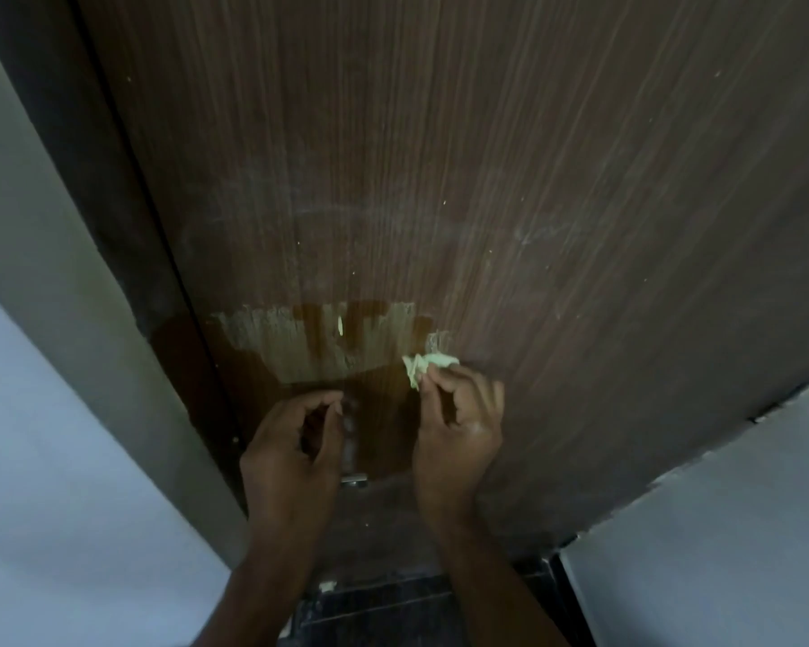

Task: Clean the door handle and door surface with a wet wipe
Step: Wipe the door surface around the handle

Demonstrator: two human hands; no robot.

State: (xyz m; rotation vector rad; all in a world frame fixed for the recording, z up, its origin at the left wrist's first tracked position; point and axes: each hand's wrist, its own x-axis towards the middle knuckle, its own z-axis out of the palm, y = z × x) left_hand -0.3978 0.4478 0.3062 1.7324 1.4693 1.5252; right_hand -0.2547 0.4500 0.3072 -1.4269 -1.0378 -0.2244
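A brown wood-grain door (486, 179) fills the view. A pale worn patch (276, 340) with darker wet streaks lies above the handle area. My right hand (458, 427) pinches a crumpled pale green wet wipe (423, 366) against the door, just right of that patch. My left hand (290, 450) is at the metal door handle (352, 478), fingers curled in front of it; only the handle's lower end shows, and whether the fingers grip it is hidden.
The dark door frame (127, 254) and a grey wall (29, 413) run along the left. A pale wall (720, 530) stands at the lower right. Dark floor tiles (384, 609) with a small scrap lie below the door.
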